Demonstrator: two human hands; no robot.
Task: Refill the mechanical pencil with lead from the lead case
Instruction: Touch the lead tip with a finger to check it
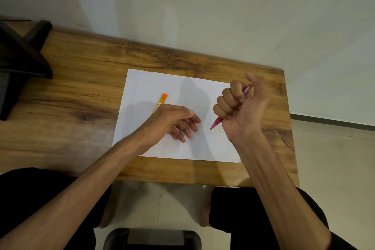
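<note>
- A wooden table [85, 79] is standing against a pale wall, bearing a white sheet of paper [162, 81].
- The right hand [239, 105] is fisting the pink mechanical pencil [217, 122], tip pointing toward 7 o'clock.
- The left hand [172, 122] is hovering with loose, empty fingers; the lead case [161, 101] is lying at its 11 o'clock, partly hidden.
- The case is probably light and slippery, with brittle leads inside; pinching its long sides seems best.

Pink pencil [231, 106], orange-capped lead case [160, 102]

A seated person is showing two bare forearms with no sleeves, wearing black trousers [243, 219], feet bare.
</note>
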